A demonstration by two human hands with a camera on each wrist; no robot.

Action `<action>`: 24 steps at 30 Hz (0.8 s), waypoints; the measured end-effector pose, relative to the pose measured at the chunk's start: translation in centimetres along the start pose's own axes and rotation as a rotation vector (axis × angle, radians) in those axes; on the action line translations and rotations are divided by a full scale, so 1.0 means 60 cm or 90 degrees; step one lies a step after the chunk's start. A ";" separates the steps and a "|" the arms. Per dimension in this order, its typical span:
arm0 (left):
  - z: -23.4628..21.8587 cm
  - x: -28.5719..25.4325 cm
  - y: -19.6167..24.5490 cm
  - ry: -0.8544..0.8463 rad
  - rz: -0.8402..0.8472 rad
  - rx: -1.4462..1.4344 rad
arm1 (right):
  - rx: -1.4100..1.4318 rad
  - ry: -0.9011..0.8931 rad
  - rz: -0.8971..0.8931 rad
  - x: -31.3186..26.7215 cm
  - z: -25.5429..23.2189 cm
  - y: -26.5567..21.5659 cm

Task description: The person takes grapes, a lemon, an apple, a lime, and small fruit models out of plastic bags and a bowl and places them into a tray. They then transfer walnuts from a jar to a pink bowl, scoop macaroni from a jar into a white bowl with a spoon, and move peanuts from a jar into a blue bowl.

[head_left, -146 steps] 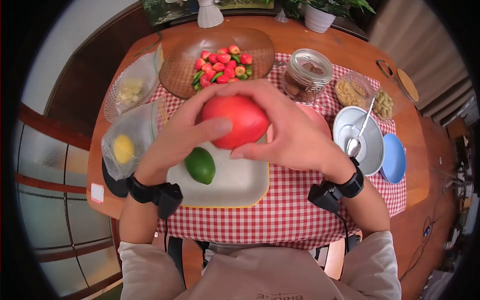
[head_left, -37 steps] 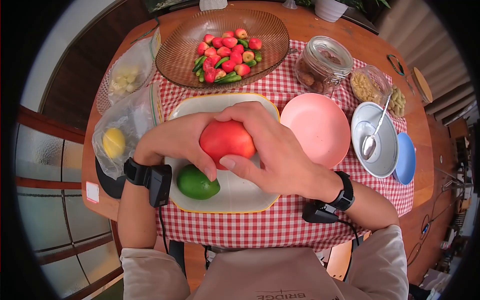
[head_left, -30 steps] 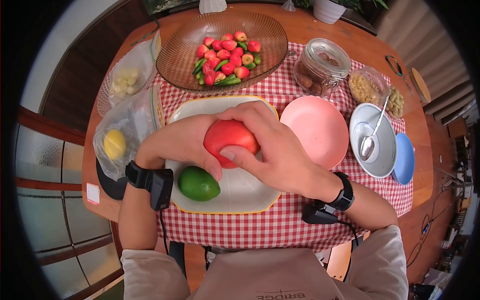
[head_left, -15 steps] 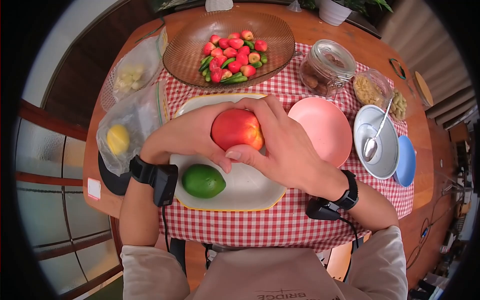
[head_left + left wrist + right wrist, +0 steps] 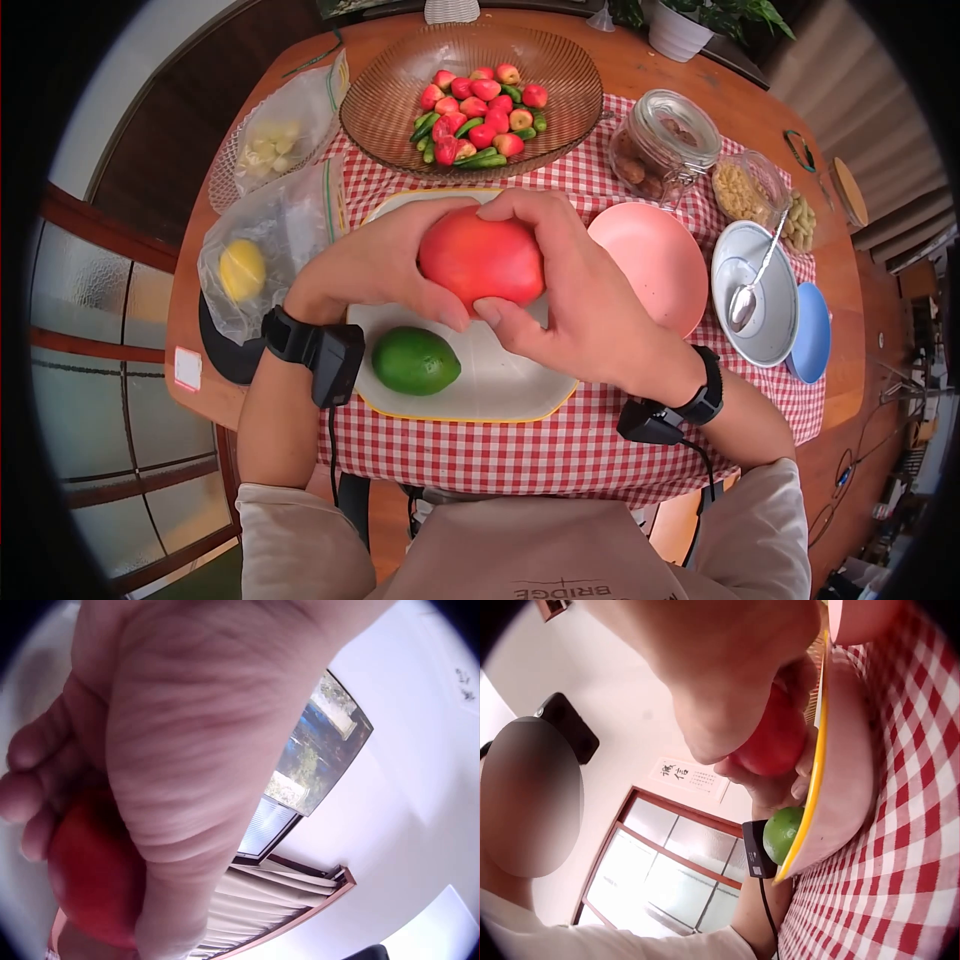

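Both hands grip a large, smooth red fruit (image 5: 482, 257) over the white tray (image 5: 480, 385), which has a yellow rim. My left hand (image 5: 385, 255) curls round its left side, thumb at the lower edge; in the left wrist view its fingers wrap the red fruit (image 5: 97, 870). My right hand (image 5: 590, 295) holds the right side, with its thumb across the bottom front. The two thumb tips nearly meet. A glossy green lime (image 5: 416, 361) lies on the tray just below the left hand; the right wrist view shows the lime (image 5: 782, 834) beside the rim.
Behind the tray stands a brown glass bowl (image 5: 375, 105) of small red fruits and green cucumbers. To the right are a pink plate (image 5: 650, 260), a lidded jar (image 5: 665, 145), a white bowl (image 5: 745, 330) with a spoon, and a blue dish (image 5: 811, 335). A bagged lemon (image 5: 242, 270) lies left.
The red fruit has been turned in the hands: a yellow patch visible half a second ago no longer shows. Earlier, the hands were farther forward, partly covering the pink plate. The lime stays on the tray.
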State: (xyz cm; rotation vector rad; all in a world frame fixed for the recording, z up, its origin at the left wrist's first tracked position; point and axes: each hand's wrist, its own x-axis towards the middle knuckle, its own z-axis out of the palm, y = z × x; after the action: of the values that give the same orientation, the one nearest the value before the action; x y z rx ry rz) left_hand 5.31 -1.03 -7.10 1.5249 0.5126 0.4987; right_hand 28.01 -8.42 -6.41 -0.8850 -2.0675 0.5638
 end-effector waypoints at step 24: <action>0.039 -0.023 0.042 0.185 0.058 0.524 | 0.200 -0.047 0.269 -0.002 0.007 -0.024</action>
State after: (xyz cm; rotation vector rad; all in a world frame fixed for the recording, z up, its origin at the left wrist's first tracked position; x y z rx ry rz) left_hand 5.64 -3.74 -4.59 2.2811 0.9536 0.6232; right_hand 27.18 -9.51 -5.79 -1.1267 -1.7901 1.1262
